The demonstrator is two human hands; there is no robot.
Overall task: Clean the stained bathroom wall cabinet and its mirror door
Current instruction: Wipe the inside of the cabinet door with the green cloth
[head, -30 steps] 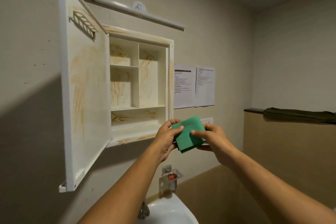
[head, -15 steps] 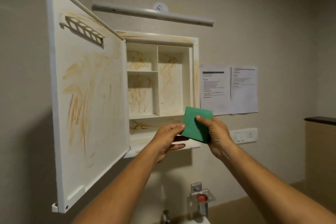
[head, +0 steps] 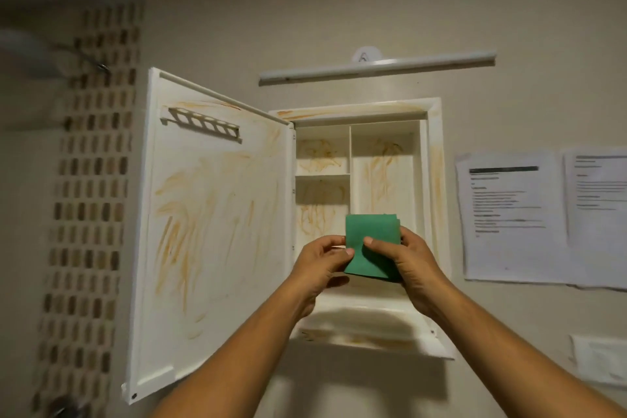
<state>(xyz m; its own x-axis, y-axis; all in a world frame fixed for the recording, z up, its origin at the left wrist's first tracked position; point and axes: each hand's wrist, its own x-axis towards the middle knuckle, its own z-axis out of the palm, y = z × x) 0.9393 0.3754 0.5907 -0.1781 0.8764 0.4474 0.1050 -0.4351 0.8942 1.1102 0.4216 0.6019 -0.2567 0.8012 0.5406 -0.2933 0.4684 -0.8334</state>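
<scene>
- Both forearms reach up from the bottom edge and meet at mid-frame, in front of the open cabinet (head: 435,180).
- Left hand (head: 322,260): back of hand to the camera, wrist roughly straight. The thumb tip pinches the left edge of the green cloth (head: 371,234). The other fingers are curled underneath and mostly hidden.
- Right hand (head: 412,261): the thumb lies across the front of the cloth, pointing left. The fingers wrap round the cloth's right edge from behind, in a firm grip.
- The two thumbs sit close together on the cloth, tips nearly meeting.
- Cloth: folded into a flat square, held upright facing the camera. It covers the lower part of the shelf divider. Cannot tell if it touches the cabinet.
- Cabinet: white, wall-mounted. Two small stacked compartments on the left, one tall one on the right, and a wide bottom shelf partly hidden by the hands. Orange-brown streaks on the back panels and frame.
- Door (head: 217,231): swung open to the left, inner face to the camera, heavily streaked orange. A small holed rack (head: 203,124) sits near its top.
- Light bar (head: 376,66) on the wall above the cabinet.
- Two printed sheets (head: 509,217) on the wall to the right, text blurred.
- Switch plate (head: 597,363) lower right.
- Mosaic tile strip (head: 91,180) far left, blurred.
</scene>
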